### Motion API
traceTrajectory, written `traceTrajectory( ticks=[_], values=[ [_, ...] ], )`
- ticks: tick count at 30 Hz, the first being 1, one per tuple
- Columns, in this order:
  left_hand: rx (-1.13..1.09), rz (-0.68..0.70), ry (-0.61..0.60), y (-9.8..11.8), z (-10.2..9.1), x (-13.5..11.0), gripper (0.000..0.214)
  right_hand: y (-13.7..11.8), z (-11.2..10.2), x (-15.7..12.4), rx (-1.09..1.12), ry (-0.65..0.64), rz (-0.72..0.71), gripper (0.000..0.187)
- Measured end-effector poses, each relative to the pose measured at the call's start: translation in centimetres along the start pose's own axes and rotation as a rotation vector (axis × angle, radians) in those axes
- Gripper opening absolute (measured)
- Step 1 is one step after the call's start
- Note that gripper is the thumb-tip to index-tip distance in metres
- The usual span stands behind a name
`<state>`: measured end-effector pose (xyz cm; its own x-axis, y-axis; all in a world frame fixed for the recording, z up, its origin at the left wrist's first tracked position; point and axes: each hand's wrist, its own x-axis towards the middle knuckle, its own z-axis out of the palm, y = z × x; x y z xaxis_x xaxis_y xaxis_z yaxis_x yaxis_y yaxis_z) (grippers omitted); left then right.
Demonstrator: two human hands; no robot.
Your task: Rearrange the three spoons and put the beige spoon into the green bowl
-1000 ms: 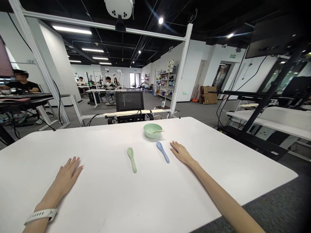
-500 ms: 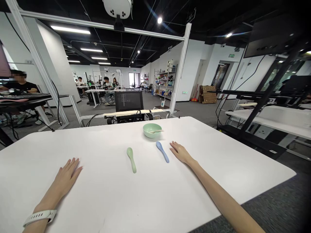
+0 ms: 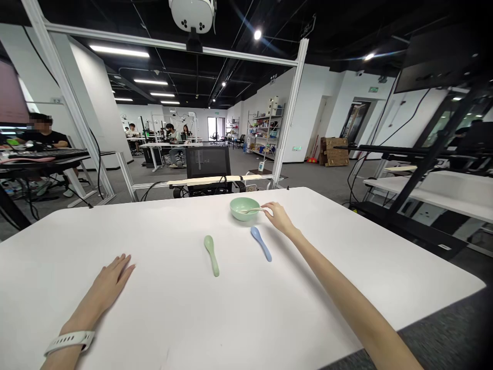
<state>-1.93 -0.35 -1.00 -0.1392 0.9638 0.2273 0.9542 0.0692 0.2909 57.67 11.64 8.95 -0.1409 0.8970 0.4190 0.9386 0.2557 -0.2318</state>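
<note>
I read the right hand [image 3: 279, 219] narrowed at the pale spoon [image 3: 252, 210] in the green bowl [image 3: 244, 209], upper middle, grip unclear; light, slick, best held by the handle end.

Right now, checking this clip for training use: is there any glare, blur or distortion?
In the head view, the wide lens bends the aluminium frame and stretches the white table toward the corners; the ceiling spotlight flares faintly; the right hand and green bowl look sharp.

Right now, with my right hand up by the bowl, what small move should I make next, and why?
Probably pinch the spoon handle with your right hand: it sticks out over the rim of the green bowl, right by your fingers.
</note>
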Motion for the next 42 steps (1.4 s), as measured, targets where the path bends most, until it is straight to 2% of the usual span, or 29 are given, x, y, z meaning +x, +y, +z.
traceTrajectory(
  ticks=[3,7,13,18,22,26,30,33,37,42],
  values=[
    [0.003,0.018,0.022,0.0,0.0,-0.1,0.074,-2.7,-0.4,4.2,-0.076,-0.121,0.007,0.035],
    [0.023,0.02,0.022,0.4,-0.3,-0.3,0.076,-4.6,1.0,7.9,-0.094,-0.224,0.06,0.024],
    [0.025,0.02,0.015,0.4,-0.1,-0.4,0.077,-5.1,2.9,9.2,-0.066,-0.284,0.137,0.017],
    [0.025,0.006,0.0,0.6,-0.1,-0.5,0.077,-4.9,2.0,8.9,0.008,-0.218,0.156,0.019],
    [0.027,-0.005,-0.023,0.9,-0.5,-0.6,0.076,-2.4,-0.5,6.5,0.093,-0.061,0.132,0.032],
    [0.033,-0.006,-0.016,0.6,-0.3,-0.4,0.075,2.4,-2.1,1.0,0.196,0.181,0.224,0.032],
    [0.01,0.01,0.013,0.2,0.0,-0.2,0.073,7.0,-1.4,-5.3,0.226,0.229,0.369,0.031],
    [0.006,-0.007,-0.025,0.2,-0.1,-0.3,0.077,9.0,0.1,-8.5,0.252,0.223,0.465,0.035],
    [0.009,-0.014,-0.063,0.3,-0.3,-0.2,0.08,9.9,1.6,-9.8,0.254,0.241,0.53,0.045],
    [0.003,-0.018,-0.028,-0.1,0.0,0.1,0.075,9.9,2.3,-9.9,0.24,0.284,0.537,0.051]
  ],
)
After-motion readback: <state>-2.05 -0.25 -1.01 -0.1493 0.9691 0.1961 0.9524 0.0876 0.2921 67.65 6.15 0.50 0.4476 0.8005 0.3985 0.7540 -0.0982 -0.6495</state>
